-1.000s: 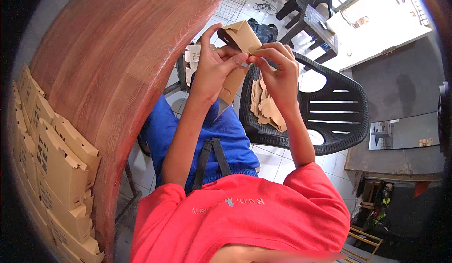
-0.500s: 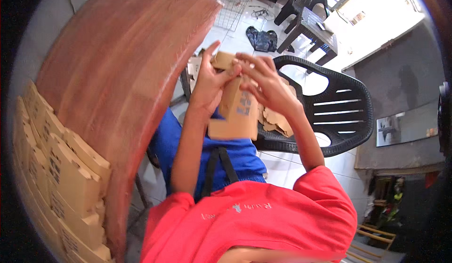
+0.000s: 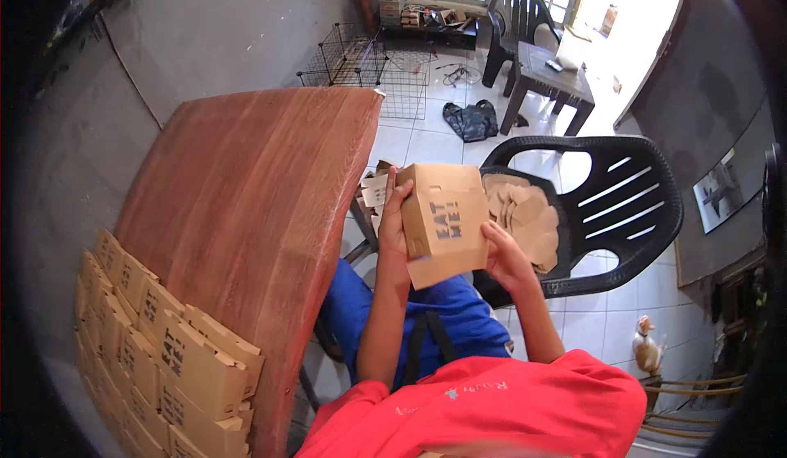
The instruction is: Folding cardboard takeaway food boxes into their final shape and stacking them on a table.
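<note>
A brown cardboard box point(image 3: 447, 220) with dark printing is held up in front of my lap. My left hand point(image 3: 395, 222) grips its left side, fingers behind and thumb along the near edge. My right hand point(image 3: 507, 259) is closed on the right edge, thumb on the printed face. A flap hangs at the box's lower end. Just right of it, flat brown cardboard pieces point(image 3: 529, 224) lie heaped on the seat of a black plastic chair point(image 3: 611, 183). Behind my left hand, more printed cardboard point(image 3: 374, 191) is partly hidden.
A reddish-brown wooden table point(image 3: 246, 171) stands to my left, with stacks of flat printed boxes point(image 3: 201, 368) along its near side. Farther off are a wire pen point(image 3: 361, 64), dark cloth point(image 3: 471, 120), a small dark table point(image 3: 541, 72) and another black chair point(image 3: 520, 23).
My right hand has left the upper end of the box for its right edge. The box has turned, showing its printed face more squarely. My view has tilted up toward the room.
</note>
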Motion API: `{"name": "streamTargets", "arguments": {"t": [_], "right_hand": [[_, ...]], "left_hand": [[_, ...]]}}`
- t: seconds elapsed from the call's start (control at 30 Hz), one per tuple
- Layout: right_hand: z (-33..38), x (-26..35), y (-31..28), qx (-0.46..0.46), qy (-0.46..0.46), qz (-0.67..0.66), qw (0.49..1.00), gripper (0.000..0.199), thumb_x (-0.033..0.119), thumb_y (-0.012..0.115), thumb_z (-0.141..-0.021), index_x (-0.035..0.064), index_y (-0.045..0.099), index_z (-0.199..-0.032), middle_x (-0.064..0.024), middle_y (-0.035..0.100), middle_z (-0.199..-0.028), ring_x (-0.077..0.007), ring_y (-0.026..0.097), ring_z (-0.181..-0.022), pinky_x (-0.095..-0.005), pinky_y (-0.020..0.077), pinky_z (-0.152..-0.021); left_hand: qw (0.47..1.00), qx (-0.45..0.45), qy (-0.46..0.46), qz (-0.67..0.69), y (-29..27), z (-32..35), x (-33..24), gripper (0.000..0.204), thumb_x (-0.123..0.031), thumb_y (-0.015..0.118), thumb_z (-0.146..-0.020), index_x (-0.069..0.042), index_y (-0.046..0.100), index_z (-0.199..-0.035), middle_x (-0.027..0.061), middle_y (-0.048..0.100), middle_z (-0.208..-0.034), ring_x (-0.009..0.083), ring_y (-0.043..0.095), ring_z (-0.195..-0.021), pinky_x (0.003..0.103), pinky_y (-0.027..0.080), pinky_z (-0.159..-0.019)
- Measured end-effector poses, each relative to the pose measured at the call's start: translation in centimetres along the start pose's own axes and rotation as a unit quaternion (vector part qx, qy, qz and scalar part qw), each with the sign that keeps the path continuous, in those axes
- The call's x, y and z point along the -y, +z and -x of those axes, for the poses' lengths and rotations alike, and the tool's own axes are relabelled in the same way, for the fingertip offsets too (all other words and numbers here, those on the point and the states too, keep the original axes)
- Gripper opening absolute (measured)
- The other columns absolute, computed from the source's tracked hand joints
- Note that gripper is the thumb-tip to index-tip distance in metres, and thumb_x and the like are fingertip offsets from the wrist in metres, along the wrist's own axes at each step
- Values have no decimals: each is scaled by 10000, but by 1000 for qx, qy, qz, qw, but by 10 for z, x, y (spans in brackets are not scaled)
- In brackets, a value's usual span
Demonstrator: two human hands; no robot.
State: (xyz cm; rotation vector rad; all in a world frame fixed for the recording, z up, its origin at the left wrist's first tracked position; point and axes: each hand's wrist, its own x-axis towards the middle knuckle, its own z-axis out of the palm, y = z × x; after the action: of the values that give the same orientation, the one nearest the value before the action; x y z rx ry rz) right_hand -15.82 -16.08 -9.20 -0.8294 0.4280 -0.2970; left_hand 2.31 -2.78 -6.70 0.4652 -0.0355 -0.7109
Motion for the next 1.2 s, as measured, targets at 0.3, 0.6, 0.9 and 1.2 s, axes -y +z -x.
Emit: {"name": "streamTargets", "arguments": {"t": [0.3, 0.6, 0.9, 1.2], "right_hand": [[6, 51, 10, -73, -196, 0, 978, 376, 109, 627, -946, 6, 558, -1302, -89, 633, -1155, -155, 623, -1046, -275, 514, -888], [4, 66, 50, -53, -285, 63, 955, 362, 59, 421, -965, -46, 557, -1283, -155, 656, -1164, -170, 669, -1001, -294, 561, -848], [-4, 44, 54, -139, -426, 426, 786, 185, 81, 628, -922, -20, 685, -1066, -154, 728, -978, -175, 716, -838, -301, 554, -775], [5, 50, 52, -147, -397, 431, 797, 158, 32, 591, -915, -24, 687, -1027, -115, 729, -887, -150, 703, -822, -276, 542, -749]], "left_hand": [[925, 26, 32, -378, -28, -7, 2, 450, -329, 500, -1019, -115, 414, -1405, 124, 601, -1220, 174, 606, -1027, 327, 515, -799], [714, 0, 294, -635, 31, 30, -11, 556, -384, 596, -979, -72, 439, -1413, 76, 685, -925, 151, 636, -817, 282, 495, -722], [951, 102, -262, -129, 52, 36, 21, 634, -643, 564, -910, -59, 570, -1158, 80, 655, -1030, 168, 623, -947, 306, 468, -814], [697, 88, 356, -616, 35, 25, 39, 741, -547, 745, -811, -9, 485, -1249, 141, 506, -1168, 276, 543, -1108, 387, 442, -933]]}}
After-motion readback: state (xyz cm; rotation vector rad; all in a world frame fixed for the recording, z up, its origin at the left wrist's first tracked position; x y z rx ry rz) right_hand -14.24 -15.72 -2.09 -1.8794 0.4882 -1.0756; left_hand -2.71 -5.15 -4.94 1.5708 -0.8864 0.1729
